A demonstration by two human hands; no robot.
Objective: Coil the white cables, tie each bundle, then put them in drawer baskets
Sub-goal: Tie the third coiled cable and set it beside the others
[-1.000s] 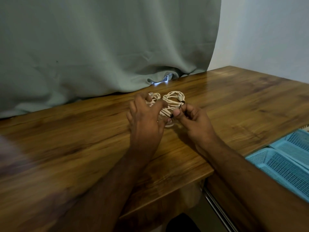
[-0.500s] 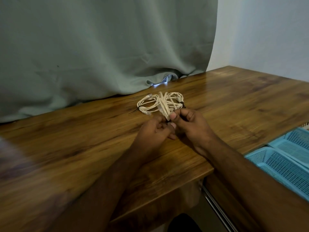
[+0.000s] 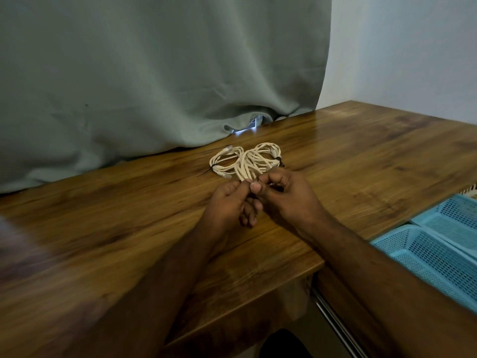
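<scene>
Both hands, left (image 3: pixel 229 202) and right (image 3: pixel 286 197), meet fingertip to fingertip, pinching the cable bundle's (image 3: pixel 247 162) near end.

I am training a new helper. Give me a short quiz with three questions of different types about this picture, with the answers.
1. True or false: the baskets stand on the table.
2. Where do both hands pinch the cables? A) far end B) near end C) not touching
3. Fill in: behind the cables hangs a grey-green ____.

Key
1. False; they sit lower, to the right of the table.
2. B; the left hand and right hand meet there.
3. curtain
</scene>
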